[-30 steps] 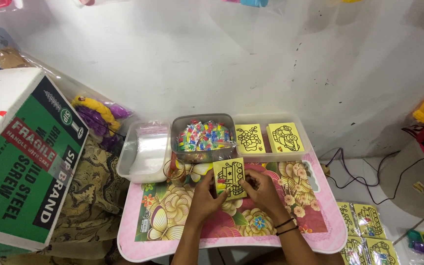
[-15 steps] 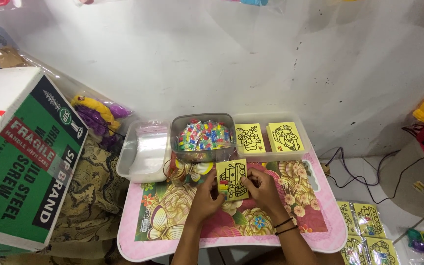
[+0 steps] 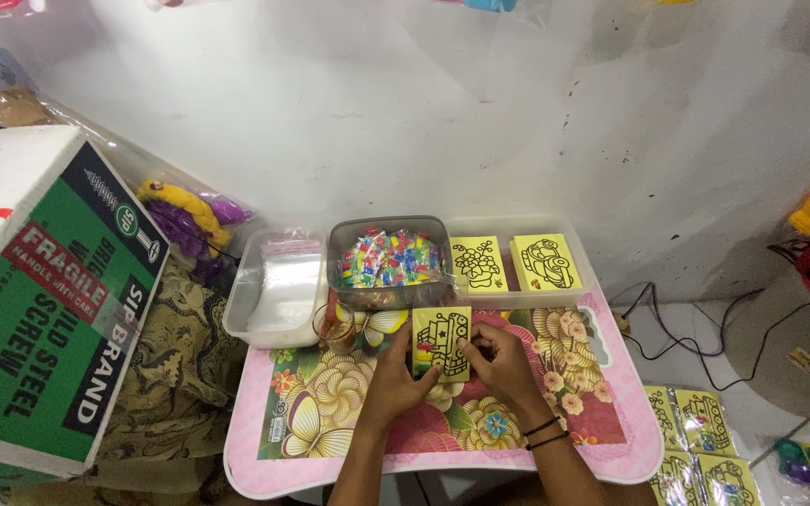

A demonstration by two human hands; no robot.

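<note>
Both my hands hold one small yellow card (image 3: 442, 337) with a black line drawing, above the middle of a pink floral table (image 3: 330, 440). My left hand (image 3: 394, 375) grips the card's lower left edge. My right hand (image 3: 501, 364), with dark bands on its wrist, pinches the right edge. Just behind the card stands a grey tub (image 3: 388, 260) full of small colourful packets. To its right, a clear tray (image 3: 581, 292) holds two stacks of yellow cards (image 3: 516, 262).
A clear bin of plastic bags (image 3: 278, 286) sits at the table's back left. A large green and white cardboard box (image 3: 44, 290) stands at the left beside patterned cloth. More yellow card packs (image 3: 696, 440) and cables lie on the floor at right.
The card has shifted slightly in my hands and now faces the camera more squarely. The hands stay in about the same place.
</note>
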